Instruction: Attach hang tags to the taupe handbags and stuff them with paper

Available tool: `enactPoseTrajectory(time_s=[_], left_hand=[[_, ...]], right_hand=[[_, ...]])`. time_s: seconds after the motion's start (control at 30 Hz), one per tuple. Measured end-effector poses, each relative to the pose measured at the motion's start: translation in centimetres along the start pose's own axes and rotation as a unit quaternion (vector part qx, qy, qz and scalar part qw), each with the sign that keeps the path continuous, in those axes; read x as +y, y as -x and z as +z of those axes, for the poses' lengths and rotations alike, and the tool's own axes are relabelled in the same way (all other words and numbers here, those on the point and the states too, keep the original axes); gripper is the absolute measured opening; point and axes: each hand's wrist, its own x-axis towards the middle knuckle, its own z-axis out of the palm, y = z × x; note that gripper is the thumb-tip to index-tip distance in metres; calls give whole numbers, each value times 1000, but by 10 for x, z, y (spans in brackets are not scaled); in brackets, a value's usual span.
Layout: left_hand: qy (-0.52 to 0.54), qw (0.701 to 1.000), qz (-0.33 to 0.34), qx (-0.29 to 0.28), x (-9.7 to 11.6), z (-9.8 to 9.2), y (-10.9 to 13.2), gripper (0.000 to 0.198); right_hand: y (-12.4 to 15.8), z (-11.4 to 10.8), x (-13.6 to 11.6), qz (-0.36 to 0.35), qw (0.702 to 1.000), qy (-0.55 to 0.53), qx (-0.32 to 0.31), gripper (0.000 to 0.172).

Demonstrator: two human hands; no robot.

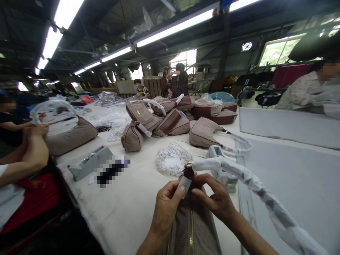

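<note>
A taupe handbag (205, 232) with a gold zipper lies in front of me, its brown strap tab (189, 172) and gold ring at the far end. My left hand (166, 203) is closed, thumb pressing a small whitish slip (185, 185) against the bag by the tab; whether it is paper or film I cannot tell. On the other side, my right hand (219, 196) is closed in a pinch at the bag's edge beside the tab. A strap (255, 182) wrapped in white material runs from the ring out to the right.
Several similar bags (174, 122) are piled farther back. A bundle of looped white strings (172, 159), a grey tape dispenser (90, 164) and another grey dispenser (230, 180) stand nearby. At left, a co-worker's arm (34, 148) reaches to a bag (71, 138). White sheets (292, 184) cover the right side.
</note>
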Motion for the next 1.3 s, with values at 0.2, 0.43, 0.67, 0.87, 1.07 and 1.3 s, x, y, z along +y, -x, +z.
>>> enactPoseTrajectory(time_s=[0.2, 0.43, 0.67, 0.87, 1.07, 1.3], left_hand=[[-87, 995, 38, 33, 10, 13, -7, 27], [-72, 994, 36, -80, 5, -12, -30, 28], [-84, 992, 47, -76, 0, -17, -30, 29], [-88, 990, 38, -105, 7, -23, -16, 29], [-249, 960, 111, -64, 23, -19, 13, 26], [-438, 799, 412, -6, 27, -7, 22, 14]], right_hand=[[-16, 0, 2, 31, 999, -20, -18, 19], [3, 4, -8, 115, 988, -35, -95, 15], [-32, -1, 20, 136, 983, -82, -87, 30], [-4, 27, -21, 192, 980, -38, -33, 31], [34, 4, -43, -33, 986, 138, 86, 19], [-5, -15, -41, -45, 979, 96, -172, 45]])
